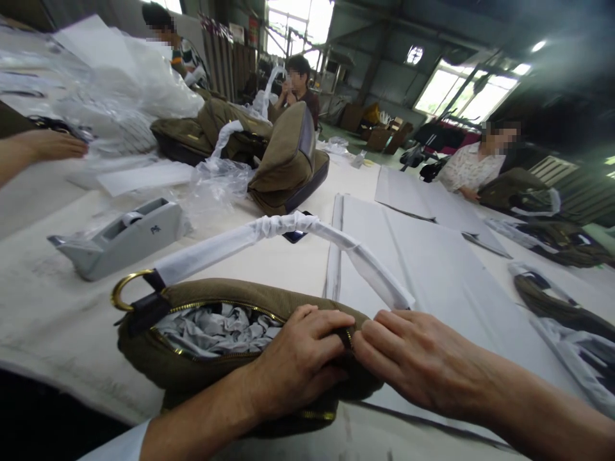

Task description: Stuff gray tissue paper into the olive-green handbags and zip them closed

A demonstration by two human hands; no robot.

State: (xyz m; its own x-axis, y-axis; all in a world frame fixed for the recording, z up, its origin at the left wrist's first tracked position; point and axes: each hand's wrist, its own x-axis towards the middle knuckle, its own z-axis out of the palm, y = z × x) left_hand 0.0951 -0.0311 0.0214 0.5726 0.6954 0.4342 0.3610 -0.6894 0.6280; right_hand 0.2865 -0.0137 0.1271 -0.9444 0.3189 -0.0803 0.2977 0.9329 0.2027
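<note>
An olive-brown handbag lies before me with its gold zipper partly open, and crumpled grey paper stuffing shows inside. Its strap, wrapped in white paper, arches above, and a gold ring sits at the left end. My left hand grips the bag's top near the right end of the zipper, fingers bent over the fabric. Close beside it, my right hand pinches the bag's right end. The zipper pull is hidden, so I cannot tell which fingers touch it.
A grey tape dispenser stands behind the bag, left. More brown bags and clear plastic wrap lie beyond. White sheets cover the right side. Another person's hand rests at far left; several people sit around the table.
</note>
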